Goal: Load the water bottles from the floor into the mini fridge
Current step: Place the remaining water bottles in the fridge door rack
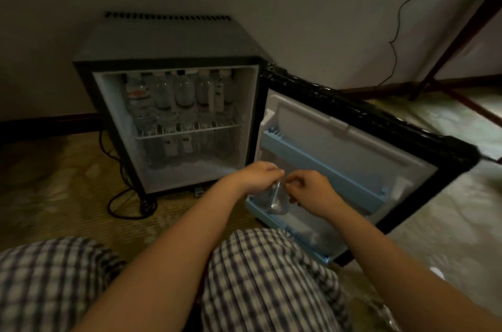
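The person sits on the floor before the open mini fridge (168,44), its door (353,141) swung wide to the right. Both hands meet over the hinge-side end of the lower door shelf (288,230), where a clear water bottle (277,200) stands or is just being set; its base is too blurred to tell which. The left hand (258,178) curls over the bottle's top, and the right hand (309,190) has its fingers bent in against the bottle's shoulder, seemingly pinching it.

Inside, the wire shelf (187,130) is packed edge to edge with bottles (184,95), with more below.

I'd judge the bottle moderately heavy if full, thin-walled and smooth, likely to dent under a hard squeeze. The stiffer neck or shoulder looks the safest hold.
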Motion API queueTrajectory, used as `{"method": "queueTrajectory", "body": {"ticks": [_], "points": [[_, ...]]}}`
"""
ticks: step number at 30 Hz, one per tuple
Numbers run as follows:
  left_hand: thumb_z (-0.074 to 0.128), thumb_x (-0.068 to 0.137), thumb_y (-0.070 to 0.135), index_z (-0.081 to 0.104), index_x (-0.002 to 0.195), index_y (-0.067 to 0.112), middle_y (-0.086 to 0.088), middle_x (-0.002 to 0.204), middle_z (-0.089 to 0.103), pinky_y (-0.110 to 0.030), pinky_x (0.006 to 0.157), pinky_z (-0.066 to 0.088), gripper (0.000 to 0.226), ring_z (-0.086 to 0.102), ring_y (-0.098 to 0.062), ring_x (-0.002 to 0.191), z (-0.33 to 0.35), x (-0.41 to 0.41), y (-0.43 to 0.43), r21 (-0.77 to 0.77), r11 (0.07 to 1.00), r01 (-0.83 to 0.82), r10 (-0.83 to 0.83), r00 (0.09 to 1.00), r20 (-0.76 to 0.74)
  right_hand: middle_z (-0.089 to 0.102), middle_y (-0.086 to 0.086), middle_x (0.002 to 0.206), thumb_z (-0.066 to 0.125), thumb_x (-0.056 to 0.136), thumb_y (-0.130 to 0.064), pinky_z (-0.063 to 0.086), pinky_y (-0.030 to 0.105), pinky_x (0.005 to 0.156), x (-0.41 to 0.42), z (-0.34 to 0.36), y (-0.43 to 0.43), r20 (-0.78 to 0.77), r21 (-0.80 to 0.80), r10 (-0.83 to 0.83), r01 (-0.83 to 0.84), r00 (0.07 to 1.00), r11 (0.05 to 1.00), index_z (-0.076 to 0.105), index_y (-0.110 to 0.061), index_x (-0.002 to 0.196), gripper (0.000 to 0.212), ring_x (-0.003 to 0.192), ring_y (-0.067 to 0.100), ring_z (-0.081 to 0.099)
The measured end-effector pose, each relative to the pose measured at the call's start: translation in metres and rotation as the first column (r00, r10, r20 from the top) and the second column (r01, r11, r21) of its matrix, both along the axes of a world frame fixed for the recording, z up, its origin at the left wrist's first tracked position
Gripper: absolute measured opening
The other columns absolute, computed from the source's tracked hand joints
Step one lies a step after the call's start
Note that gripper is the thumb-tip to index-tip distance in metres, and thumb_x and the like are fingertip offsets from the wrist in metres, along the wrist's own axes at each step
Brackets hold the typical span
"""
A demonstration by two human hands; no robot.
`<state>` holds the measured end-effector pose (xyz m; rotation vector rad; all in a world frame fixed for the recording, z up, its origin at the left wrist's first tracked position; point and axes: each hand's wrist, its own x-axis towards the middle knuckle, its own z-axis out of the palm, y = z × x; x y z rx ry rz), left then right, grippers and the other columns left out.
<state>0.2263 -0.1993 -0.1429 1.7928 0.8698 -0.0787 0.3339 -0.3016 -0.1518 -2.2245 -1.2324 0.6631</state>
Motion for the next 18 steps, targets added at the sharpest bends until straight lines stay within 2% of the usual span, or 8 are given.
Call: {"method": "queueTrajectory", "body": {"ticks": [3,9,14,15,18], "points": [[0.042,0.097,0.035,0.058,0.116,0.01,-0.013,0.123,0.057,-0.041,0.102,0.044,0.035,0.056,-0.028,0.115,0.042,0.001,-0.018,0.092,0.989,0.119,-0.117,0.993,-0.023,0.066,0.007,0.083,0.052,0.093,-0.012,0.054,0.031,0.074,0.005,0.034,-0.031,0.042,0.034,0.017,-0.019,0.999,0.999,0.065,-0.007,0.106,0.019,0.071,0.013,0.064],[0.04,0.098,0.037,0.048,0.131,0.016,-0.007,0.131,0.053,-0.036,0.096,0.042,0.04,0.053,-0.024,0.119,0.105,0.013,-0.079,0.224,0.92,0.323,-0.316,0.946,-0.064,0.068,0.004,0.08,0.055,0.093,-0.016,0.055,0.034,0.077,0.037,0.087,-0.101,0.048,0.054,-0.007,0.004,0.999,0.999,0.062,-0.016,0.107,0.016,0.079,0.016,0.066],[0.042,0.097,0.035,0.047,0.134,0.014,-0.007,0.138,0.049,-0.034,0.1,0.041,0.043,0.05,-0.023,0.123,0.118,0.038,-0.133,0.286,0.852,0.439,-0.432,0.897,-0.092,0.068,0.006,0.079,0.056,0.092,-0.016,0.052,0.028,0.069,0.065,0.094,-0.167,0.054,0.081,-0.076,0.071,0.996,0.994,0.062,-0.015,0.105,0.014,0.076,0.015,0.067],[0.042,0.097,0.035,0.047,0.133,0.014,-0.006,0.137,0.05,-0.034,0.099,0.041,0.042,0.051,-0.023,0.122,0.115,0.045,-0.143,0.282,0.848,0.448,-0.441,0.893,-0.092,0.068,0.007,0.08,0.056,0.092,-0.015,0.052,0.029,0.069,0.072,0.091,-0.18,0.054,0.077,-0.101,0.097,0.993,0.992,0.062,-0.014,0.105,0.014,0.076,0.015,0.067],[0.043,0.097,0.034,0.049,0.131,0.014,-0.007,0.135,0.051,-0.035,0.099,0.043,0.04,0.051,-0.023,0.121,0.104,0.069,-0.173,0.262,0.841,0.473,-0.466,0.88,-0.095,0.07,0.008,0.079,0.057,0.091,-0.013,0.054,0.042,0.073,0.097,0.077,-0.222,0.036,0.056,-0.188,0.186,0.982,0.981,0.063,-0.01,0.107,0.017,0.079,0.027,0.069]]}}
